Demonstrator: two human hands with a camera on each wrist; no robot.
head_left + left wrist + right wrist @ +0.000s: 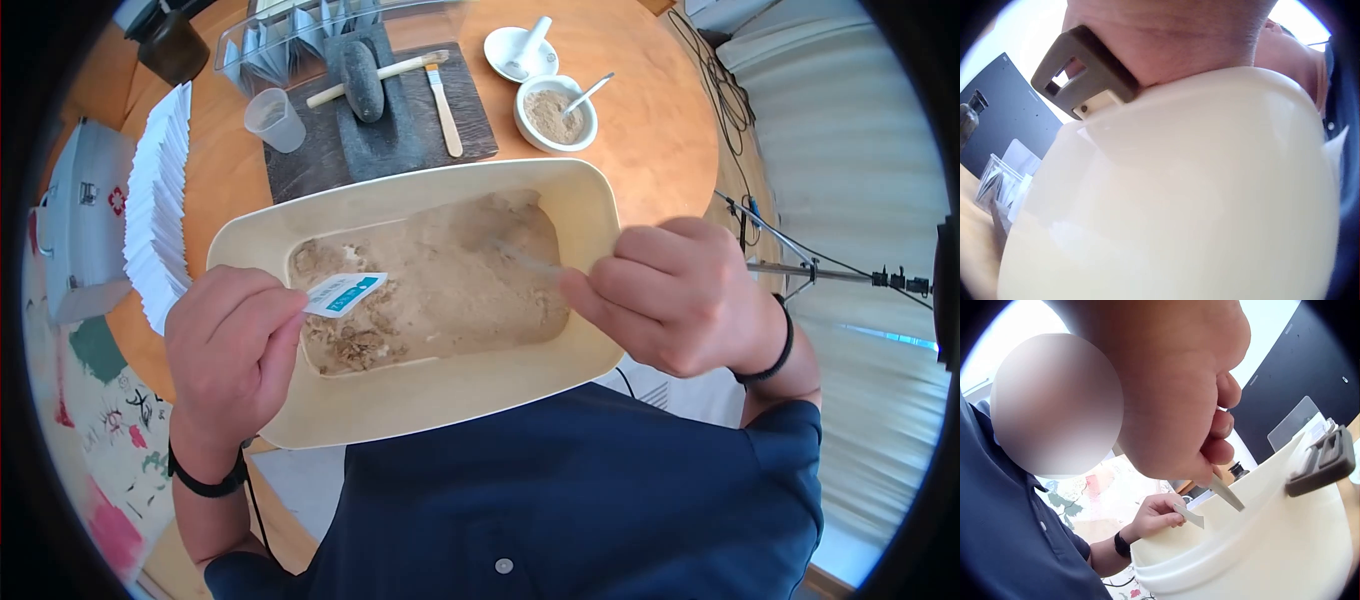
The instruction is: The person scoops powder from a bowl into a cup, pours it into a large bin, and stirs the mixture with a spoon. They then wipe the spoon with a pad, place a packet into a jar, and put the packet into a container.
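A cream plastic tub (440,390) stands in front of me, holding fine light-brown powder (460,300) with coarser, darker crumbs (350,345) at its left end. Over that left end my left hand (235,340) pinches a small white packet (345,293) with teal print between thumb and forefinger. My right hand (670,290), at the right rim, grips a slim pale handle (527,260) that slants down into the tub; its far end is blurred at the powder. The right wrist view shows this handle (1227,492) coming out below the curled fingers. The tub wall (1179,200) fills the left wrist view.
Behind the tub are a dark board (300,165) with a stone grinding wheel (362,82), a brush (444,110) and a plastic cup (275,120). Farther right are a powder bowl (550,118) and a white mortar (505,50). Folded white papers (157,210) stand at left.
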